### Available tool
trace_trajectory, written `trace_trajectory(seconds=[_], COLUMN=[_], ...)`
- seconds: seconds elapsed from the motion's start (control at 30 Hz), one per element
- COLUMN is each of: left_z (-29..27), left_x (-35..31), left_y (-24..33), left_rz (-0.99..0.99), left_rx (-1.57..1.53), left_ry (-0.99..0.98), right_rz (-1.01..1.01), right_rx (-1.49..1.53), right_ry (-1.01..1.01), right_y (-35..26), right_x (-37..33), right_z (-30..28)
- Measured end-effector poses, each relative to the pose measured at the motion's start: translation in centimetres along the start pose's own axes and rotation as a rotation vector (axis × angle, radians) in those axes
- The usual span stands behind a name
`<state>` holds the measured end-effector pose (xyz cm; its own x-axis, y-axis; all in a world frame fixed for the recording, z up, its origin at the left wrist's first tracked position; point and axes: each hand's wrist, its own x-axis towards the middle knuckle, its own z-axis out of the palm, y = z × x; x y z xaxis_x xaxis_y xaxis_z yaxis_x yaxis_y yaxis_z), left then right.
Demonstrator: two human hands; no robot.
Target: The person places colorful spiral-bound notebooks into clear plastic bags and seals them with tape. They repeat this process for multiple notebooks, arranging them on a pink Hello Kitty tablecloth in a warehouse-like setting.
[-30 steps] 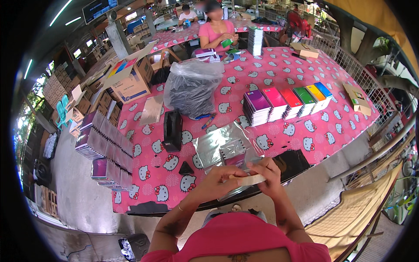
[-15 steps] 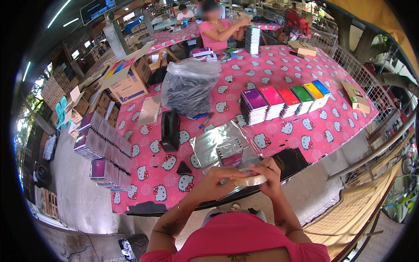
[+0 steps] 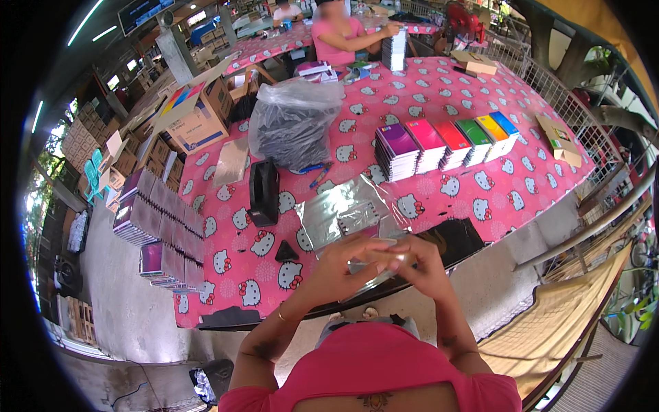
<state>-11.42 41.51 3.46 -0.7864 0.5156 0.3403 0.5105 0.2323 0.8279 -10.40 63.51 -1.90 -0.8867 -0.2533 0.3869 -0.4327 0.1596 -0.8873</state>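
Gripping one tape roll: your left hand and right hand, fingers curled. Just beyond: clear plastic sheet, spiral notebook. Farther right: multicoloured notebook stacks.

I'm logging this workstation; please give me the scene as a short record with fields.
Left hand: holds a pale translucent roll, partly hidden
Right hand: holds the same roll
Beyond hands: shiny clear plastic sheet; small spiral-bound notebook on or under it
Left side: black box-shaped object; stacked purple spiral-bound notebooks
Right side: six colourful notebook stacks, purple through blue
Table cover: pink cat-print cloth
Across table: co-worker in pink top, hand at tall notebook stack
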Motion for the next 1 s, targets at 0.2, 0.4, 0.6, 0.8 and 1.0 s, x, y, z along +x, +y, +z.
trace_trajectory(seconds=[0.2,0.4,0.6,0.8,1.0], left_z=[-0.8,-0.6,-0.7,-0.6,-0.3], left_x=[-0.2,-0.1,-0.1,0.1,0.2], left_y=[0.7,1.1,1.1,1.9,2.0], left_rz=[0.014,0.097,0.156,0.211,0.230], left_rx=[-0.011,-0.013,0.006,0.030,-0.014], left_ry=[0.001,0.052,0.066,0.090,0.085], right_rz=[0.029,-0.187,-0.238,-0.279,-0.335], right_rx=[0.429,0.443,0.400,0.397,0.279], right_ry=[0.085,0.052,0.032,0.063,0.100], right_y=[0.6,2.1,1.3,1.0,0.2], right_x=[-0.3,-0.1,0.1,0.0,0.0], right_z=[0.9,0.9,0.4,0.5,0.1])
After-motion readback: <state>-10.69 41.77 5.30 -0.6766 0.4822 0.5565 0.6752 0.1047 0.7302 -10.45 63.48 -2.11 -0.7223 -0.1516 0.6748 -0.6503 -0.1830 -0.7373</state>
